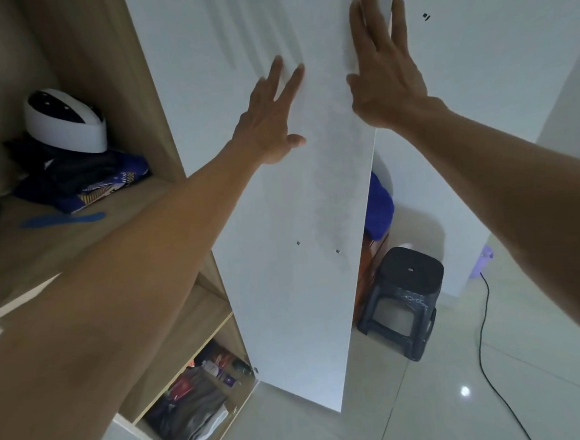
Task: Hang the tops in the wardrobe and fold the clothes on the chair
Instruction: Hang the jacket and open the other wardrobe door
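A home, most likely a bedroom. A wood-lined wardrobe with a white door stands open; on its shelves lie piled clothes, a white helmet and, lower down, bags and bottles. Just beside the wardrobe door a dark plastic stool stands on a glossy tiled floor, by white walls.

Single head-worn wide-angle view, looking forward and down, close on the wardrobe door, floor below
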`<state>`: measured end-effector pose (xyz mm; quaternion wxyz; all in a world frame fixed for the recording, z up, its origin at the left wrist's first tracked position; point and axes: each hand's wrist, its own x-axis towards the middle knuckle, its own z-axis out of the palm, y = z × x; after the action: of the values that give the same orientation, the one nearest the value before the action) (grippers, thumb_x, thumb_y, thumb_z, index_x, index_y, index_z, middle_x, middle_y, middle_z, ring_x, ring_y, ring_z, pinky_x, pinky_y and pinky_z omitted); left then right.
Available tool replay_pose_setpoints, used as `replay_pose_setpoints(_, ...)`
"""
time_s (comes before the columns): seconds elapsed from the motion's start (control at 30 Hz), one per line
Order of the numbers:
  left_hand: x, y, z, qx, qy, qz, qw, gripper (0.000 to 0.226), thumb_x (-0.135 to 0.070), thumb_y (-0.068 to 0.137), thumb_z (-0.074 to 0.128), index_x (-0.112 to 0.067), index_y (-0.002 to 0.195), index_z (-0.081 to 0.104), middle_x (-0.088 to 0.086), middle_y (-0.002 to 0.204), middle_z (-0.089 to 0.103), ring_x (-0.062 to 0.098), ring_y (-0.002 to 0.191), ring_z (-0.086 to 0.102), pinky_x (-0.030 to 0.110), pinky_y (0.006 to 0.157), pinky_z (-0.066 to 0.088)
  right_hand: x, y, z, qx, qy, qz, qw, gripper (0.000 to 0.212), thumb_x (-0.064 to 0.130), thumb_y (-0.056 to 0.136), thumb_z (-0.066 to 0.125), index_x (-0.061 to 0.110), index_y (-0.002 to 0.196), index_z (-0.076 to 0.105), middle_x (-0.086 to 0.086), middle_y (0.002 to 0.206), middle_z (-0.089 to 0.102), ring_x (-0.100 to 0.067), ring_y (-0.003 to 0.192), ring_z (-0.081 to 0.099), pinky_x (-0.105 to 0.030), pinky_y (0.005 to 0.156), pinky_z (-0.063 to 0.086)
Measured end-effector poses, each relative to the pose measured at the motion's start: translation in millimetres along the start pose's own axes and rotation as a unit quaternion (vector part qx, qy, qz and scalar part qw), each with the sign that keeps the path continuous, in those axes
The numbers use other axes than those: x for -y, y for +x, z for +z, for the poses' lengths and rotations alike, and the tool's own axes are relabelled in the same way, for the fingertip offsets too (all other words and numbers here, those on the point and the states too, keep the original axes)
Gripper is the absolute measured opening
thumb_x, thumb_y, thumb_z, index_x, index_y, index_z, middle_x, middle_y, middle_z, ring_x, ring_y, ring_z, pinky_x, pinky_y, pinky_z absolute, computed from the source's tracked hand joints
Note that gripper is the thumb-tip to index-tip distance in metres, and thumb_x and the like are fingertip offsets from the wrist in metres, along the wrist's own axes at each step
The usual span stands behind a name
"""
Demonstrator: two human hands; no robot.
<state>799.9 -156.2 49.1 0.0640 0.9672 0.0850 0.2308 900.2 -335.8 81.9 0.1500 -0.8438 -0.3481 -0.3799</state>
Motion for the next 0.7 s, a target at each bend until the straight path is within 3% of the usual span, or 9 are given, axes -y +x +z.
replay_pose_setpoints(0.23, 0, 8, 9, 0.011, 0.011, -0.015, 1.000, 0.106, -0.031, 0.091, 0.072, -0.039, 0.156, -0.011, -0.007, 0.163, -0.026, 0.026, 0.154, -0.010, 0.057, 0.116, 0.030, -8, 6, 18, 0.009, -0.034, -0.004, 0.999, 0.087, 0.029, 0.098, 0.055, 0.013, 0.159, -0.005, -0.003, 0.167, -0.013, -0.049, 0.148, -0.013, -0.048, 0.111, 0.042)
replay_pose_setpoints(0.37, 3, 6, 9, 0.019, 0.011, -0.018, 1.000, 0.104, -0.032, 0.091, 0.071, -0.041, 0.156, -0.010, -0.009, 0.163, -0.025, 0.026, 0.154, -0.007, 0.059, 0.116, 0.029, -2, 3, 19, 0.007, -0.072, -0.006, 0.997, 0.090, 0.021, 0.092, 0.058, 0.016, 0.159, -0.003, -0.005, 0.167, -0.011, -0.050, 0.149, -0.010, -0.065, 0.116, 0.019)
replay_pose_setpoints(0.5, 11, -8, 1, 0.044, 0.006, -0.041, 0.998, 0.099, -0.033, 0.093, 0.069, -0.039, 0.157, -0.006, -0.009, 0.165, -0.019, 0.024, 0.154, -0.005, 0.058, 0.117, 0.025, 13, -3, 17, 0.019, -0.123, 0.001, 0.992, 0.091, 0.021, 0.086, 0.060, 0.017, 0.160, 0.006, -0.009, 0.167, -0.008, -0.042, 0.151, -0.010, -0.066, 0.117, 0.003)
replay_pose_setpoints(0.6, 21, -38, -16, 0.039, 0.011, -0.056, 0.998, 0.098, -0.034, 0.093, 0.068, -0.038, 0.158, -0.005, -0.008, 0.166, -0.017, 0.024, 0.154, -0.003, 0.057, 0.117, 0.027, 44, -9, 13, 0.055, -0.089, -0.002, 0.994, 0.082, 0.023, 0.089, 0.058, 0.015, 0.158, 0.014, -0.010, 0.168, -0.004, -0.038, 0.152, -0.015, -0.063, 0.120, 0.000)
replay_pose_setpoints(0.7, 33, -74, -36, 0.023, 0.010, -0.071, 0.997, 0.095, -0.034, 0.093, 0.068, -0.036, 0.159, 0.000, -0.006, 0.167, -0.011, 0.026, 0.154, 0.001, 0.052, 0.119, 0.026, 87, -14, 4, 0.094, 0.021, -0.011, 0.995, 0.070, 0.022, 0.093, 0.057, 0.015, 0.154, 0.024, -0.010, 0.166, 0.009, -0.034, 0.154, -0.005, -0.058, 0.121, 0.011)
